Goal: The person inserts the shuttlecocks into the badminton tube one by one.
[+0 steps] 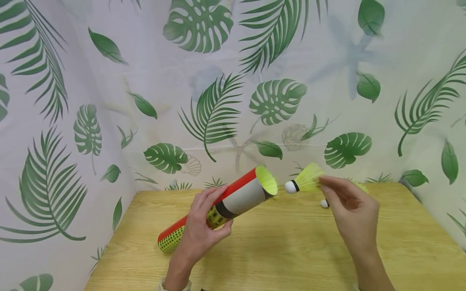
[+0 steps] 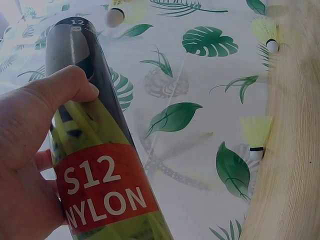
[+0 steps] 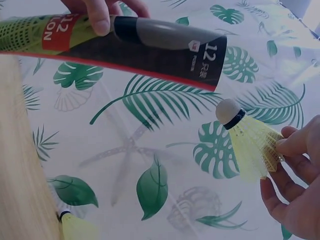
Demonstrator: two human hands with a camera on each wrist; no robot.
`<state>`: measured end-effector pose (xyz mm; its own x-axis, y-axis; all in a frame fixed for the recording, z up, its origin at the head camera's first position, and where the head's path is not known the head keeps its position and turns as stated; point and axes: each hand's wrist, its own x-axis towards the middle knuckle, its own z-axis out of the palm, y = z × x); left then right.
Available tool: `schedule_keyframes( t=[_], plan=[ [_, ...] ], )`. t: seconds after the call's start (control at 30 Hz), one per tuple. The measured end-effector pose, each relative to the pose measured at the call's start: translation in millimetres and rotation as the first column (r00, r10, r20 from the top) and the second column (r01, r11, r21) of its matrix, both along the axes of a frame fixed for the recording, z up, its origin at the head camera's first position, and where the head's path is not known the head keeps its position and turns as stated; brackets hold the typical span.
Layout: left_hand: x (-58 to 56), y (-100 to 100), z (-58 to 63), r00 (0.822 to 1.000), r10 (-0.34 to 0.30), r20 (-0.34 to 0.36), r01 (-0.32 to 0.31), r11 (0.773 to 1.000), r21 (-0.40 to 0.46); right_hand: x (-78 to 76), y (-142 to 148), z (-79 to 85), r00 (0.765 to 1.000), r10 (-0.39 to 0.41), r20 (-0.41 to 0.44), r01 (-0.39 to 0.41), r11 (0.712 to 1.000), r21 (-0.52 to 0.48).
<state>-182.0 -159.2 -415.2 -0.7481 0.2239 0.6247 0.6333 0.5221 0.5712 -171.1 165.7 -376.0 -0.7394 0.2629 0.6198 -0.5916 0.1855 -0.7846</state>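
My left hand (image 1: pixel 199 228) grips a shuttlecock tube (image 1: pixel 243 197) around its middle. The tube is red, grey, black and yellow-green, tilted with its uncapped end up and to the right; a yellow skirt rim shows inside that mouth. In the left wrist view the label on the tube (image 2: pixel 107 182) reads "S12 NYLON". My right hand (image 1: pixel 354 214) pinches a yellow shuttlecock (image 1: pixel 308 178) by the edge of its skirt. Its white cork points at the tube's mouth, a small gap away, as the right wrist view also shows with the shuttlecock (image 3: pixel 250 137).
Behind my right hand, another shuttlecock (image 1: pixel 325 203) is on the wooden table (image 1: pixel 276 254), partly hidden. Two shuttlecocks on the table show in the left wrist view, one farther (image 2: pixel 271 44) and one nearer (image 2: pixel 256 135). A leaf-patterned cloth (image 1: pixel 233 121) hangs behind the table.
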Motion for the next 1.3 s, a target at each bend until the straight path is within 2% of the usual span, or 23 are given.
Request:
schedule_keyframes(
  t=[0.07,0.17,0.3,0.5,0.63,0.77,0.83,1.07,1.3],
  plan=[
    [0.3,1,0.3,1.0,-0.004,-0.003,0.004,1.0,-0.003,4.0,-1,2.1,0.999,0.006,-0.037,-0.007,0.999,-0.04],
    [0.9,2,1.0,1.0,-0.006,0.0,0.006,1.0,-0.009,7.7,-1,4.3,0.99,0.036,-0.138,-0.052,0.992,-0.111],
    [1.5,2,0.3,1.0,-0.003,0.001,0.003,1.0,-0.023,8.6,-5,5.7,0.956,0.098,-0.276,-0.152,0.972,-0.182],
    [2.8,3,-2.0,1.0,-0.01,0.003,0.01,0.999,-0.032,8.1,-16,2.5,0.912,0.174,-0.372,-0.27,0.936,-0.225],
    [3.6,4,-2.7,1.0,-0.015,-0.003,0.014,0.999,-0.043,8.1,-27,0.1,0.902,0.194,-0.385,-0.274,0.947,-0.165],
    [3.9,5,-1.6,1.0,-0.019,0.001,0.019,0.998,-0.056,7.7,-36,-2.4,0.918,0.167,-0.359,-0.191,0.981,-0.031],
    [4.3,6,-0.4,1.0,-0.021,0.008,0.021,0.998,-0.062,8.5,-39,-3.6,0.927,0.151,-0.343,-0.152,0.988,0.025],
    [5.2,8,1.9,1.0,-0.027,0.007,0.027,0.997,-0.069,12.1,-45,-5.1,0.923,0.207,-0.324,-0.188,0.978,0.089],
    [4.3,11,-0.6,0.999,-0.036,0.006,0.036,0.997,-0.071,12.0,-47,-2.5,0.93,0.188,-0.315,-0.137,0.975,0.177]
  ],
)
